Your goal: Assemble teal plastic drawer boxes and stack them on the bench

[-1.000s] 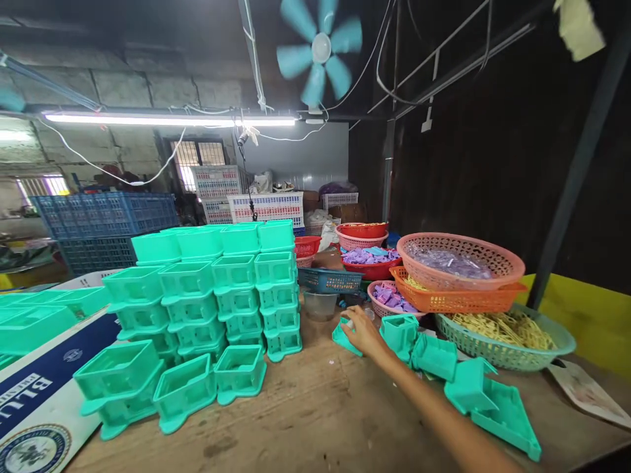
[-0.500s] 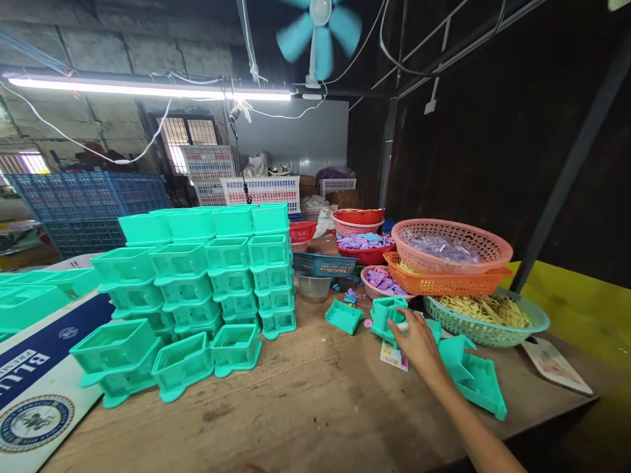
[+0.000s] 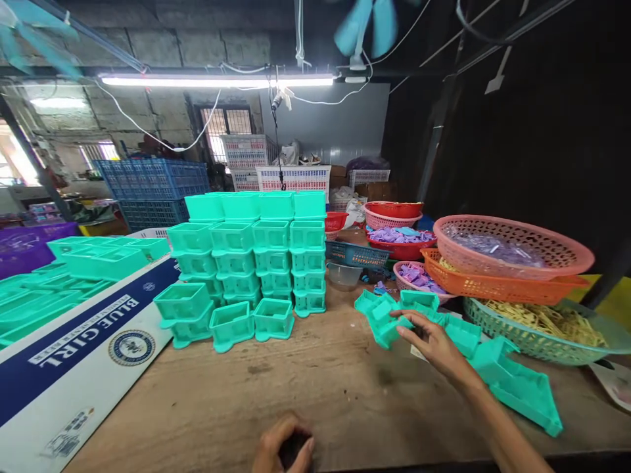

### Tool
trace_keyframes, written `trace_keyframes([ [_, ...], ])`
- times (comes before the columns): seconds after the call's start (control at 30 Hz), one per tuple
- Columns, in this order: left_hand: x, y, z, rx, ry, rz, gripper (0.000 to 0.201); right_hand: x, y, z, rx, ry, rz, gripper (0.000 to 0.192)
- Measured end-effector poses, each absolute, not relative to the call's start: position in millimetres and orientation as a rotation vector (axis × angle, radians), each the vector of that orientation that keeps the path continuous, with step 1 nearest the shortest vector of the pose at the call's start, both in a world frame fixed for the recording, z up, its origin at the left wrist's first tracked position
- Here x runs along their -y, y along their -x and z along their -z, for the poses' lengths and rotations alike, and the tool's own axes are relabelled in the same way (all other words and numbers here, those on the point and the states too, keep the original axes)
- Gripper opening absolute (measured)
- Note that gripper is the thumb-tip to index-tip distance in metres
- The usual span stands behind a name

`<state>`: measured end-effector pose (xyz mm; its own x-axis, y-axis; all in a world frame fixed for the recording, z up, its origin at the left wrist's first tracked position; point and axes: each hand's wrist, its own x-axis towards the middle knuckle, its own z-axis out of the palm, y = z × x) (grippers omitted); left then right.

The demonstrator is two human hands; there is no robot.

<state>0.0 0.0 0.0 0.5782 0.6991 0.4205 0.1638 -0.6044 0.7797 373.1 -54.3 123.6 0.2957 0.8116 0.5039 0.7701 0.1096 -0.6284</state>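
Observation:
My right hand (image 3: 431, 341) reaches over the right part of the table, its thumb and fingers closed on the edge of a tilted green plastic tray-like part (image 3: 385, 322). Right behind the fingers sits another green part (image 3: 419, 301). More loose green parts (image 3: 522, 387) lie beside my right forearm. Low in the middle, my left hand (image 3: 283, 443) hovers at the near side of the table, fingers curled with a gap to the thumb and nothing visible between them. Beyond it stand stacked green plastic boxes (image 3: 231, 272), several layers high.
A printed carton (image 3: 133, 315) borders the left side, with more green parts (image 3: 103, 256) behind it. At the right are a pink basket (image 3: 513, 263), an orange basket (image 3: 503, 286) and a green basket (image 3: 486, 328) with yellowish pieces. A clear tub (image 3: 344, 277) stands beside the stack.
The view has swung left. My left hand has come into view at the bottom. My right hand has shifted from the upright green box to the tilted green part.

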Motion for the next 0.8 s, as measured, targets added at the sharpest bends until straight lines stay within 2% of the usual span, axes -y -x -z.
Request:
trace_keyframes([
  [0.1, 8.0, -16.3, -31.9, -0.803, -1.929, -0.995, 0.020, 76.2, -334.5, -120.2, 1.483, 1.506, -0.302, 0.038],
  [0.23, 14.4, -50.3, -60.0, -0.822, -1.657, -0.940, 0.045, 88.8, -298.3, -105.6, 1.353, 1.313, -0.561, 0.033],
  [0.33, 14.1, -64.7, -63.0, -0.771, -1.557, -0.957, 0.069, 91.5, -285.5, -92.9, 1.380, 1.309, -0.549, 0.033],
  [0.4, 10.9, -66.2, -60.4, -0.744, -1.533, -1.005, 0.078, 94.2, -281.9, -87.8, 1.450, 1.304, -0.534, 0.029],
  [0.53, -2.7, -58.6, -58.8, -0.694, -1.478, -0.925, 0.084, 103.1, -276.2, -90.1, 1.640, 1.279, -0.584, 0.017],
  [0.7, -20.3, -43.9, -64.2, -0.755, -1.522, -0.746, 0.076, 98.9, -266.0, -109.6, 1.796, 1.374, -0.651, 0.022],
  [0.8, -26.2, -33.1, -61.5, -0.817, -1.441, -0.772, 0.091, 85.1, -263.4, -118.7, 1.811, 1.378, -0.682, 0.019],
])
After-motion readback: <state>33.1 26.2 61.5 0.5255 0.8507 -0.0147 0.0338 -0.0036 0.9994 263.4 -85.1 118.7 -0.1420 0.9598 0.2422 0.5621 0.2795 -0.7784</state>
